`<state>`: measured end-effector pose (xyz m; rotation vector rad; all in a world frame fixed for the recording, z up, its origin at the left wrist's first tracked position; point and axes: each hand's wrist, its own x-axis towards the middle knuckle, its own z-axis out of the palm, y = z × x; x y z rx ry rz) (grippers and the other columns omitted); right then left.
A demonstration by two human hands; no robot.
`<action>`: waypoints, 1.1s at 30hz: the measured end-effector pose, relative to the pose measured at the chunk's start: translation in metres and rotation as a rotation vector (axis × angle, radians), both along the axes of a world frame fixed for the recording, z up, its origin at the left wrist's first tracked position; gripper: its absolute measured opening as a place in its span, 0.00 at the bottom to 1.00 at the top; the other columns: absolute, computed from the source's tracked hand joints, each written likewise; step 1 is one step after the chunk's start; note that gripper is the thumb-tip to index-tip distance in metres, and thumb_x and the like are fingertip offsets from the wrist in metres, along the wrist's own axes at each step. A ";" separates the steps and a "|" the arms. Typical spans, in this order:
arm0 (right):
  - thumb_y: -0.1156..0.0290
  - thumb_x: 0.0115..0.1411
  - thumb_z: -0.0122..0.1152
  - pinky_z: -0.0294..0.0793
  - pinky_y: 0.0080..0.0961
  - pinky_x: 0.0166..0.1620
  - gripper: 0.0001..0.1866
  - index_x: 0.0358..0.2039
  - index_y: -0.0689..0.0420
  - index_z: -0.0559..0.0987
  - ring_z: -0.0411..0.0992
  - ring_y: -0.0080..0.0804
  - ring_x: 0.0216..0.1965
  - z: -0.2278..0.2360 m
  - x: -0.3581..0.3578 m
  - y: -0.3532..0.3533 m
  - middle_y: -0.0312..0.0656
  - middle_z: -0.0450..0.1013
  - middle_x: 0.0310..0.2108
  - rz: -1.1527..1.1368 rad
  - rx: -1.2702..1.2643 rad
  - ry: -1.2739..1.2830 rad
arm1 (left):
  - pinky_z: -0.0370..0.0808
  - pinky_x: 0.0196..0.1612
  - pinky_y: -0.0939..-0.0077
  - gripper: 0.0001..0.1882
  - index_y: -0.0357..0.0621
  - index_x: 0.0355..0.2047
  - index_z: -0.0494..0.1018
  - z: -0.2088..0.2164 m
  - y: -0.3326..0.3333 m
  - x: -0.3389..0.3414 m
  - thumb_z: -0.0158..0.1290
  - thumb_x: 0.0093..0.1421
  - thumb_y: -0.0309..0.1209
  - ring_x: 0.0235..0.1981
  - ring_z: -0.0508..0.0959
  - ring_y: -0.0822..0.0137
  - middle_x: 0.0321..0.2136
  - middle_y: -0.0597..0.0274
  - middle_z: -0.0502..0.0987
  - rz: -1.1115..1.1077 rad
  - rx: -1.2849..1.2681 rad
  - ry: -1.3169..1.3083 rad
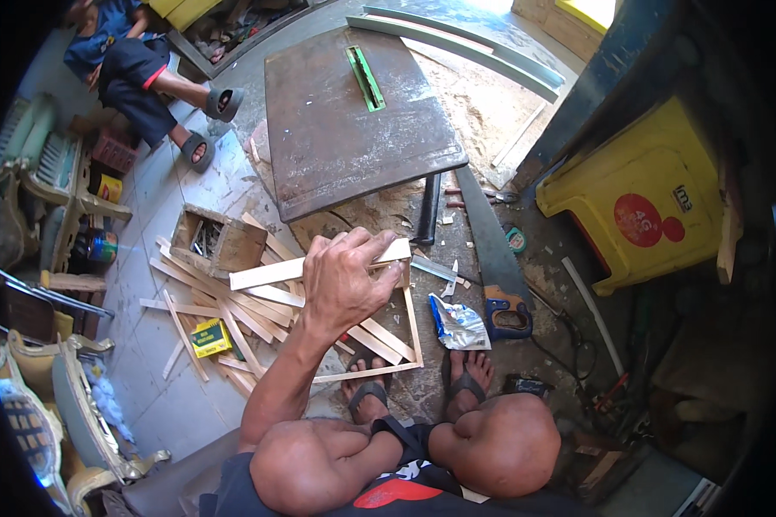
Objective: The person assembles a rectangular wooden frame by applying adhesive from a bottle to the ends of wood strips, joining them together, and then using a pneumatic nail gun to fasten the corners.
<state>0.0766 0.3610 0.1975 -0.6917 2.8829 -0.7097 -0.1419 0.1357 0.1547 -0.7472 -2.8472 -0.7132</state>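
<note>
My left hand (347, 276) is closed around the upper side of a light wooden frame (414, 323) made of thin strips. The gripped strip reaches out past my hand to the left. From its right end another strip runs down toward my feet, where it meets a lower strip at a corner. My forearm hides part of the frame's left. Below and left of the hand lies a loose pile of wooden strips (254, 314), with a small yellow and green box (209, 338) on it. My right hand is out of view.
Ahead stands a dark tabletop (345, 129) with a green slotted insert (366, 79). To the right are a handsaw (496, 250), a crumpled packet (459, 323), a tape measure (516, 239) and a yellow stool (638, 194). A wooden box (217, 239) stands left; a person (138, 77) sits beyond.
</note>
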 end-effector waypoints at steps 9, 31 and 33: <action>0.68 0.38 0.67 0.63 0.33 0.15 0.11 0.25 0.39 0.83 0.71 0.31 0.14 0.023 -0.025 -0.008 0.32 0.66 0.14 0.137 -0.012 0.027 | 0.65 0.37 0.62 0.28 0.46 0.38 0.83 -0.024 0.007 0.003 0.69 0.48 0.56 0.29 0.77 0.62 0.26 0.63 0.77 0.070 -0.036 0.334; 0.70 0.58 0.65 0.79 0.38 0.35 0.11 0.38 0.61 0.80 0.78 0.40 0.31 0.067 -0.192 0.054 0.51 0.78 0.33 -0.331 -0.332 -0.298 | 0.67 0.30 0.64 0.29 0.49 0.24 0.71 -0.041 0.014 0.003 0.53 0.58 0.64 0.22 0.73 0.63 0.20 0.64 0.69 0.161 -0.129 0.439; 0.70 0.62 0.65 0.80 0.39 0.41 0.17 0.50 0.62 0.79 0.80 0.40 0.40 0.091 -0.216 0.048 0.53 0.80 0.42 -0.185 -0.070 -0.485 | 0.67 0.30 0.64 0.28 0.49 0.24 0.71 -0.039 0.013 0.003 0.55 0.57 0.63 0.22 0.73 0.63 0.21 0.64 0.69 0.159 -0.132 0.435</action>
